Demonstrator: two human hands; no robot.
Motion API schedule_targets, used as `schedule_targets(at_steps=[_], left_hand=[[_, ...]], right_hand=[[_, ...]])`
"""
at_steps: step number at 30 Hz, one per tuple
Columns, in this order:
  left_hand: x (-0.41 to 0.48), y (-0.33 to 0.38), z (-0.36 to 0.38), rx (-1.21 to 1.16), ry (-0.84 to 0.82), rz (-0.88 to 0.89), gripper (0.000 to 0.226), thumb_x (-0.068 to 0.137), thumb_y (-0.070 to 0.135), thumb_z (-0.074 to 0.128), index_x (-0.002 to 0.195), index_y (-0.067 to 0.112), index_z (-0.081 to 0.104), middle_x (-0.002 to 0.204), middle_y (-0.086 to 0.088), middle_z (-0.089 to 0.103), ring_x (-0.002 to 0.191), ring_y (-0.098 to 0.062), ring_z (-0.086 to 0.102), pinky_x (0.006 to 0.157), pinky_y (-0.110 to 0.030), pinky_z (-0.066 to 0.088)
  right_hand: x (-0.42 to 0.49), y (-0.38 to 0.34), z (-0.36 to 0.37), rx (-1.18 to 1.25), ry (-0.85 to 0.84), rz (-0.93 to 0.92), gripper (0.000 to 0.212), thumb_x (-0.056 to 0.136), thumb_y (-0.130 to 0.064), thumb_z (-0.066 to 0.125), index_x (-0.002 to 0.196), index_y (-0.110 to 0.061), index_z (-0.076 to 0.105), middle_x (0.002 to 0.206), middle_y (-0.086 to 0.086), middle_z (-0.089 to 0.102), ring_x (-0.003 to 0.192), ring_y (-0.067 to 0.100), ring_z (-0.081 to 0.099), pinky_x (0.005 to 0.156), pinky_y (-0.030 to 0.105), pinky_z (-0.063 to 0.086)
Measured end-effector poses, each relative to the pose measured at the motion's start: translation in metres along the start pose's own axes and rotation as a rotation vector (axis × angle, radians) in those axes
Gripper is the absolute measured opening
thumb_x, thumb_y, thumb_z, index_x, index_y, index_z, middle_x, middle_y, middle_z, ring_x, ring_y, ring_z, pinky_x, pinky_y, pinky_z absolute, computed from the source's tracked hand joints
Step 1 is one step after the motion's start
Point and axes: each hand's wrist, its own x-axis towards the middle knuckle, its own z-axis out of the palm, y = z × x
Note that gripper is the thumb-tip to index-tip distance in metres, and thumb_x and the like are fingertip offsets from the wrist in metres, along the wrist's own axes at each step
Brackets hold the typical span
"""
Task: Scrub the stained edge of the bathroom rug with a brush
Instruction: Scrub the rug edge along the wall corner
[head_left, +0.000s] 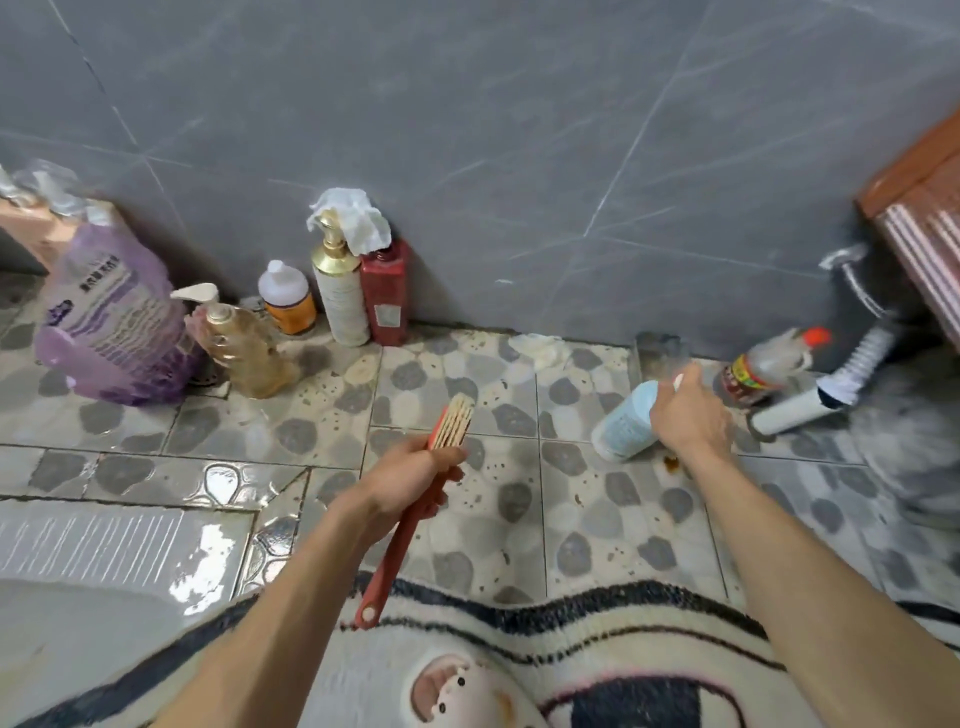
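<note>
We see one rug (597, 649), cut off below. Our left hand (410, 483) grips one brush (452, 421); our blurred right hand (691, 421) clasps one pale bottle (626, 428).

Both forearms bare, reaching forward from the bottom edge of the view. Left hand (410, 480): fingers curled round the upper shaft of a red plastic long-handled brush (400, 535), bristle head pointing up and away, wrist roughly straight. Right hand (688, 418): stretched farther out to the right, back of hand up, gripping the top of a tilted pale blue plastic bottle (626, 426); motion-blurred, finger detail unclear.
</note>
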Motion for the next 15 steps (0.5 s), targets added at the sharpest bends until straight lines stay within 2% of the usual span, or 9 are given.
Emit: schedule_targets(at_steps=[2,5,8,13,15], left_hand=[[-0.002,-0.005,0.001,0.0,-0.013,-0.008,0.025,0.097,0.026,0.065,0.118,0.016,0.056,0.099,-0.01,0.067,0.069,-0.016,0.056,0.057,-0.026,0.047],[-0.007,-0.016,-0.01,-0.022,0.011,-0.024,0.025,0.096,0.026,0.065,0.118,0.016,0.056,0.097,-0.009,0.068,0.069,-0.015,0.055,0.057,-0.026,0.046],[-0.023,-0.038,-0.05,-0.086,0.133,-0.031,0.033,0.094,0.029,0.067,0.121,0.012,0.059,0.094,-0.007,0.07,0.064,-0.015,0.056,0.055,-0.027,0.047],[-0.063,-0.078,-0.124,-0.24,0.311,-0.037,0.021,0.096,0.021,0.063,0.115,0.014,0.059,0.096,-0.011,0.069,0.067,-0.016,0.054,0.056,-0.026,0.045],[-0.076,-0.098,-0.151,-0.353,0.394,-0.037,0.02,0.096,0.015,0.061,0.115,0.01,0.06,0.093,-0.012,0.068,0.062,-0.016,0.051,0.052,-0.025,0.041]], right_hand=[[-0.01,-0.016,-0.008,-0.021,-0.041,-0.075,0.029,0.102,-0.034,0.045,0.122,-0.012,0.048,0.124,0.027,0.06,0.115,0.046,0.055,0.08,0.042,0.041],[-0.046,-0.05,0.004,0.045,-0.136,-0.216,0.026,0.094,-0.039,0.056,0.114,-0.023,0.057,0.114,0.015,0.067,0.108,0.04,0.058,0.079,0.038,0.042],[-0.095,-0.105,0.033,0.162,-0.235,-0.338,0.023,0.088,-0.046,0.06,0.105,-0.03,0.059,0.103,0.003,0.065,0.103,0.031,0.057,0.078,0.036,0.045],[-0.153,-0.19,0.07,0.242,-0.349,-0.481,0.031,0.09,-0.051,0.056,0.11,-0.028,0.059,0.106,-0.002,0.069,0.109,0.029,0.057,0.079,0.034,0.039],[-0.175,-0.227,0.087,0.288,-0.389,-0.545,0.028,0.089,-0.053,0.054,0.1,-0.027,0.058,0.089,-0.006,0.073,0.101,0.024,0.062,0.077,0.035,0.041]])
